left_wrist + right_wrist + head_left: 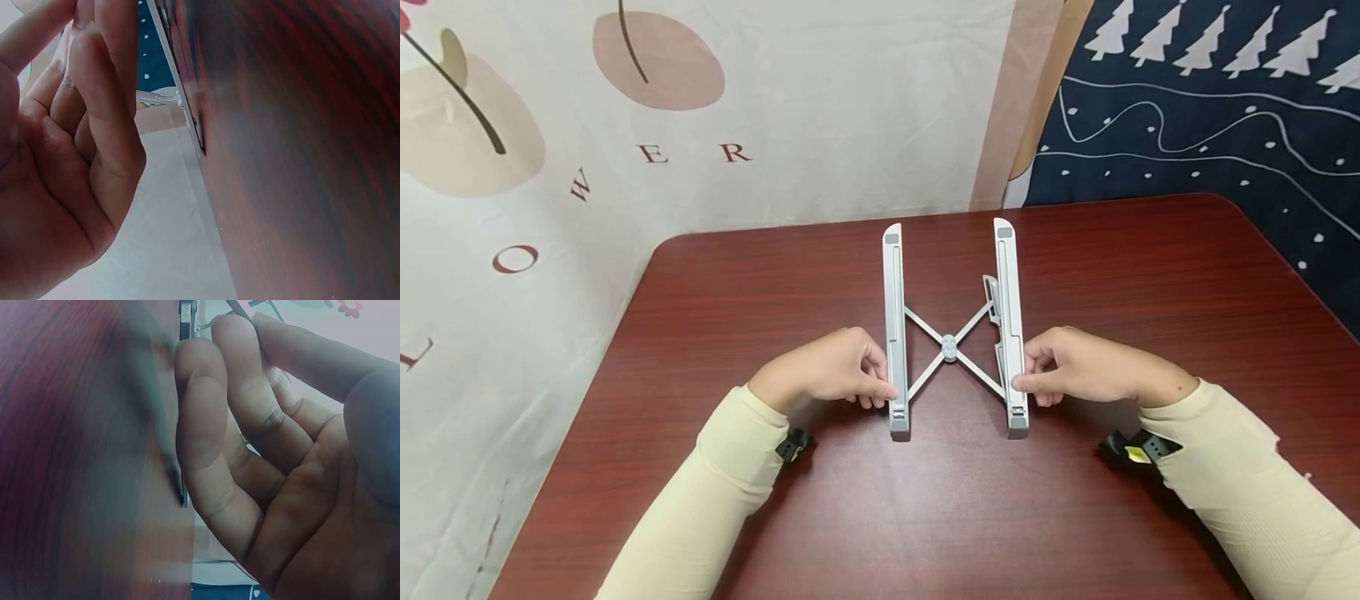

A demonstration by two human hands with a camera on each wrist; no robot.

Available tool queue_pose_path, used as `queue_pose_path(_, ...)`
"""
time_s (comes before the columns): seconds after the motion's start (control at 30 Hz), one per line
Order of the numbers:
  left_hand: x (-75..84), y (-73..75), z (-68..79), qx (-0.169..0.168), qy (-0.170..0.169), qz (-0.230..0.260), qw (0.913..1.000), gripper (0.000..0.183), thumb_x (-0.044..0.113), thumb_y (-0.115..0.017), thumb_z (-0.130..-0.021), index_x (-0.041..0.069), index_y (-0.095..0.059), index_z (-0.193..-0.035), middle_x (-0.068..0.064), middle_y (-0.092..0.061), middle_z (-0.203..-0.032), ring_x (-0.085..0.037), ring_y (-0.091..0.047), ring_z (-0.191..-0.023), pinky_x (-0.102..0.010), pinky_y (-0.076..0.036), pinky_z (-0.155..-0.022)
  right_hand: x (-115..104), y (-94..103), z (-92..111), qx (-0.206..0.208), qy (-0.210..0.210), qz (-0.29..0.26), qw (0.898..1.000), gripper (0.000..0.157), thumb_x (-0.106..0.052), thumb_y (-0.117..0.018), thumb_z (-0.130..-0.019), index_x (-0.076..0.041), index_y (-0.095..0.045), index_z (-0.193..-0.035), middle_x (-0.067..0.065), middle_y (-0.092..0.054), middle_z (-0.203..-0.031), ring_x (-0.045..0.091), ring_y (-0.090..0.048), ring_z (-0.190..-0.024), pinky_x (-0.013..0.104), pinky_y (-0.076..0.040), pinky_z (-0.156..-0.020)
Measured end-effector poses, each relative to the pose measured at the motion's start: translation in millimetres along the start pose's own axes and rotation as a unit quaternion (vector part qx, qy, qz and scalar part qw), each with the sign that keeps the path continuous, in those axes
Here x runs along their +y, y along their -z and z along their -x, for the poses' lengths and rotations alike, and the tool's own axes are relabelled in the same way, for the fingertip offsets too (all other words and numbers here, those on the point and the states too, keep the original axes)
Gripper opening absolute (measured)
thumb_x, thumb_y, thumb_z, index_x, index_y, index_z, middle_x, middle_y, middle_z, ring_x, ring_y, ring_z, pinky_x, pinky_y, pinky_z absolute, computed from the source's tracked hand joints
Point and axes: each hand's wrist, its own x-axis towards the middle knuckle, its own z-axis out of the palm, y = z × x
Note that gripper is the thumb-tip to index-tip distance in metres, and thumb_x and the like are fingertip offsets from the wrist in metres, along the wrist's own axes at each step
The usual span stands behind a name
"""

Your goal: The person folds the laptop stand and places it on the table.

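A silver folding laptop stand (950, 347) lies on the table, its two long rails spread apart and joined by an X of thin bars. Thumb and fingers of my left hand (842, 367) pinch the left rail (895, 325) near its front end. On the other side, my right hand (1082, 367) pinches the right rail (1011, 325) at about the same height. In the left wrist view the left hand (81, 137) has curled fingers, with part of the stand beyond them. The right wrist view shows the right hand (269, 444) bent likewise beside a rail.
The dark red wooden table (752, 283) has rounded back corners. Behind it hang a pale printed cloth (835, 100) and a navy cloth (1195, 125) with white trees. Both wrists carry small black devices (793, 445) at the sleeve cuffs.
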Motion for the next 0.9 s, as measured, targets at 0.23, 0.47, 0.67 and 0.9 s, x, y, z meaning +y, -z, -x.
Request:
queue_pose_path(0.23,1.4,0.1,-0.1,0.002,0.003,-0.004,1.0,0.017,0.023,-0.072,-0.079,0.01,-0.068,-0.068,-0.008,-0.069,-0.064,-0.024,-0.067,-0.06,-0.035,-0.054,-0.054,-0.3,-0.6,-0.6,0.001,0.004,-0.004,1.0,0.023,-0.024,-0.064,-0.086,-0.008,-0.059,-0.071,0.0,-0.062,-0.057,0.014,-0.059,-0.052,0.032,-0.052,-0.052)
queue_pose_path(0.47,2.7,0.6,-0.2,0.006,0.005,-0.009,0.9999,0.017,0.024,-0.072,-0.079,0.011,-0.068,-0.068,-0.006,-0.069,-0.063,-0.024,-0.066,-0.058,-0.035,-0.054,-0.054,-1.1,-0.6,-1.2,0.004,-0.002,-0.002,1.0,0.022,-0.025,-0.064,-0.086,-0.009,-0.059,-0.071,0.0,-0.062,-0.058,0.013,-0.059,-0.052,0.031,-0.052,-0.053)
queue_pose_path(0.67,2.9,0.4,-0.2,0.008,0.007,-0.016,0.9998,0.017,0.024,-0.072,-0.079,0.012,-0.068,-0.068,-0.005,-0.068,-0.062,-0.024,-0.066,-0.058,-0.035,-0.054,-0.053,-1.9,-1.3,-2.4,0.006,0.002,0.001,1.0,0.024,-0.025,-0.064,-0.086,-0.006,-0.06,-0.072,0.001,-0.062,-0.057,0.012,-0.057,-0.051,0.031,-0.051,-0.052)
queue_pose_path(0.9,2.6,-1.5,-0.2,0.004,0.006,-0.008,0.9999,0.017,0.023,-0.072,-0.079,0.01,-0.068,-0.068,-0.007,-0.069,-0.063,-0.024,-0.067,-0.059,-0.036,-0.054,-0.054,-1.6,-3.8,-2.6,0.006,0.003,-0.004,1.0,0.023,-0.026,-0.064,-0.086,-0.008,-0.06,-0.071,0.0,-0.062,-0.057,0.013,-0.058,-0.051,0.031,-0.052,-0.052)
